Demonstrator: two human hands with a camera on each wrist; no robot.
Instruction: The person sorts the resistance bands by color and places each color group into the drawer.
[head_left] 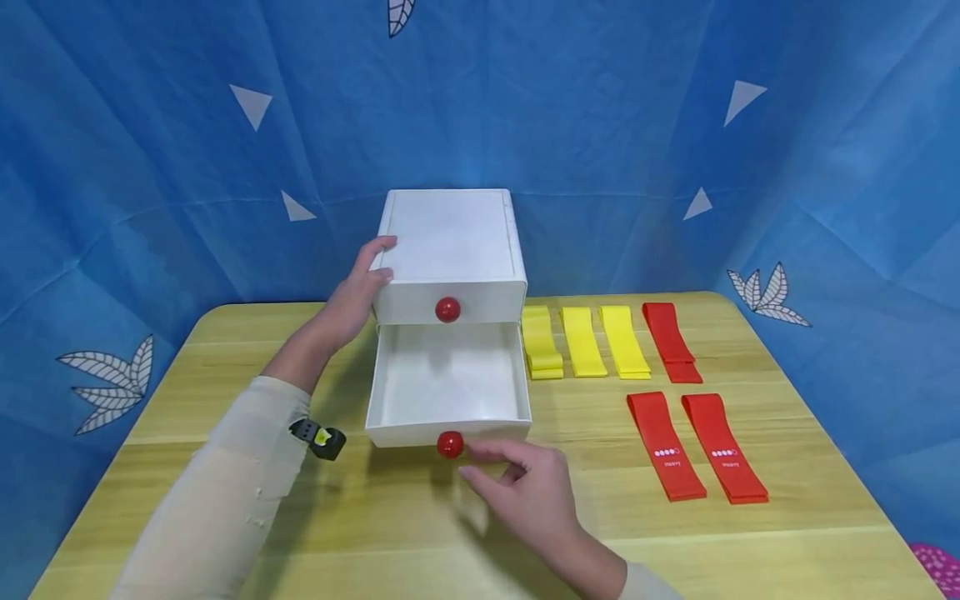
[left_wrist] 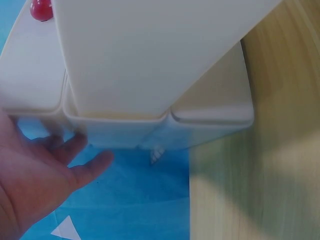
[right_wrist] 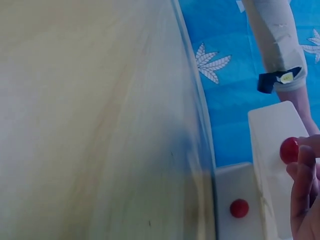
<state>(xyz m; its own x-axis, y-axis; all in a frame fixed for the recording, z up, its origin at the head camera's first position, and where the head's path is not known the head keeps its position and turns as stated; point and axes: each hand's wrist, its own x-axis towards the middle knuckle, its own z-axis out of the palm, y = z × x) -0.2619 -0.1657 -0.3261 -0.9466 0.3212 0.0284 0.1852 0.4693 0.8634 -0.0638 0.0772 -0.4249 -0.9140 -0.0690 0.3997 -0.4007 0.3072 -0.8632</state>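
Note:
A white cabinet of stacked drawers [head_left: 450, 237] stands on the table, each drawer with a round red knob. Its middle drawer [head_left: 450, 383] is pulled out, with nothing inside. My left hand [head_left: 352, 304] rests on the upper left side of the cabinet, fingertips over the top edge. In the left wrist view, its fingers [left_wrist: 92, 167] spread beside the cabinet. My right hand [head_left: 528, 492] is at the pulled-out drawer's red knob [head_left: 450, 444], index fingertip right at the knob's right edge and thumb apart below it. The right wrist view shows the shut bottom drawer's knob [right_wrist: 239, 208].
Right of the cabinet lie several folded yellow bands [head_left: 583, 342], partly behind the drawer at the left end. Farther right are red bands: one at the back [head_left: 670, 342] and two in front [head_left: 667, 450]. A blue patterned curtain [head_left: 615, 125] hangs behind the wooden table [head_left: 810, 542].

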